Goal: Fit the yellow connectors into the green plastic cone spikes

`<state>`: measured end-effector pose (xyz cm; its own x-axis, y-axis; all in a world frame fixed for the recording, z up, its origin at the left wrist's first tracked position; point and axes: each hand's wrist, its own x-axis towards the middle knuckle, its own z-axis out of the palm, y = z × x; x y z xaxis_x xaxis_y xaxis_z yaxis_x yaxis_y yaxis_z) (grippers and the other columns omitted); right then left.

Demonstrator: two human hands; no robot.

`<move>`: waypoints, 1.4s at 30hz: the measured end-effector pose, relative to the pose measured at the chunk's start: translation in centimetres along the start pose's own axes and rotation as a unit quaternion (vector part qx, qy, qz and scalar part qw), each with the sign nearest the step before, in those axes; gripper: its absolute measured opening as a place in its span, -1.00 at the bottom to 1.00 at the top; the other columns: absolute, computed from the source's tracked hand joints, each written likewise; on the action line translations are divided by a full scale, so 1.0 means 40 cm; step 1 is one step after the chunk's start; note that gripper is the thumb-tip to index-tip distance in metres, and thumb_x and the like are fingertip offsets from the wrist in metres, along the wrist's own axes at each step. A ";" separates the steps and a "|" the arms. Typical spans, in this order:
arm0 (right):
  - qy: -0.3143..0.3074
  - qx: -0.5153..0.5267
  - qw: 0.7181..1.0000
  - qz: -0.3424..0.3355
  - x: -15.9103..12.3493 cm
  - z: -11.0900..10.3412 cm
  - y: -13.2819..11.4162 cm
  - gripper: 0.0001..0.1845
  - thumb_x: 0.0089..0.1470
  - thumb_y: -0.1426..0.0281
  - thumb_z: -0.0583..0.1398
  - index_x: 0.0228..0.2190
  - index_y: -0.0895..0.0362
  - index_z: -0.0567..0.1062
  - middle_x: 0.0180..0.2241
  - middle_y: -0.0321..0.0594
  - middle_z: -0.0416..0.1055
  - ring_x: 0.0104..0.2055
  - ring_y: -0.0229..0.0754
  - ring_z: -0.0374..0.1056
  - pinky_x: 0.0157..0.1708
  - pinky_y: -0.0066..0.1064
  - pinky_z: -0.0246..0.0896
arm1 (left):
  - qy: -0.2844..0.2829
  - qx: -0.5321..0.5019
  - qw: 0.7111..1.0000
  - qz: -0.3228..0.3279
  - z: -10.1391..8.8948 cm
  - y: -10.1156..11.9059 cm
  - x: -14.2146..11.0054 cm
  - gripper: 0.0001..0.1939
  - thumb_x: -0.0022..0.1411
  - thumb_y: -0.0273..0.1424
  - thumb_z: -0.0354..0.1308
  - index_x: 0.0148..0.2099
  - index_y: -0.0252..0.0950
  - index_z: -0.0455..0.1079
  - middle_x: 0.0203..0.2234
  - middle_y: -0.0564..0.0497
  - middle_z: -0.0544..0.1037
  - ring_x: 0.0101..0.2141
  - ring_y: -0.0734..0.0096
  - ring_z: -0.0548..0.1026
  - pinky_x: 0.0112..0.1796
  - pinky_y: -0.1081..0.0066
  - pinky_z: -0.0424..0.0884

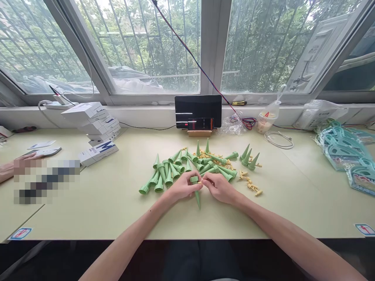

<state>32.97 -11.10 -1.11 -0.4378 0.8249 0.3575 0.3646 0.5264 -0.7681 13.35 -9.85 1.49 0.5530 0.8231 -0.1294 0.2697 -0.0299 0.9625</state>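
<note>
My left hand [185,185] is closed around a green plastic spike [197,198], its ribbed cap end up and its point toward me. At the side of that cap, my right hand [216,186] pinches a small yellow plastic piece [200,182]; its far end is hidden by my fingers. Just beyond both hands spreads a pile of green spikes [168,177], with small yellow pieces [215,157] among them. To the right, several green spikes [252,162] stand point up, at least one with a yellow piece in its side. Loose yellow pieces [252,186] lie nearby.
White boxes [96,123] are stacked at the left, near another person's hand [26,162]. A tablet [198,109] and a phone [200,124] stand at the back. Bagged cup [267,119], white cable [278,140] and teal plastic packs [340,146] lie right.
</note>
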 end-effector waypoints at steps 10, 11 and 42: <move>-0.015 -0.021 1.000 -0.013 0.001 0.001 0.008 -0.61 0.35 0.29 -0.01 -0.54 0.10 0.18 -0.59 -0.38 0.12 -0.55 -0.30 0.00 -0.50 -0.41 -0.09 | -0.007 0.009 1.000 0.003 0.000 -0.009 0.003 -0.76 0.18 -0.23 0.24 -0.26 -0.26 0.30 -0.76 0.28 0.14 -0.74 0.62 0.14 -0.69 0.60 0.09; -0.016 -0.020 1.000 -0.012 0.001 0.002 0.008 -0.60 0.36 0.29 -0.01 -0.54 0.10 0.17 -0.59 -0.38 0.12 -0.55 -0.30 0.00 -0.50 -0.40 -0.09 | -0.007 0.007 1.000 0.004 0.000 -0.010 0.003 -0.75 0.18 -0.22 0.24 -0.26 -0.26 0.30 -0.77 0.28 0.14 -0.74 0.62 0.13 -0.69 0.60 0.09; -0.021 0.000 0.999 -0.029 -0.001 0.002 0.007 -0.66 0.33 0.34 0.02 -0.52 0.09 0.20 -0.55 -0.35 0.18 -0.51 -0.26 0.08 -0.47 -0.40 -0.02 | 0.004 0.015 0.999 0.039 -0.004 0.001 -0.004 -0.75 0.14 -0.31 0.26 -0.20 -0.28 0.29 -0.48 0.15 0.33 -0.65 0.68 0.20 -0.65 0.60 0.07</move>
<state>33.01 -11.01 -1.37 -0.4918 0.7838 0.3792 0.3372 0.5730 -0.7470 13.16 -9.92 1.60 0.5669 0.8221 -0.0524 0.2501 -0.1111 0.9618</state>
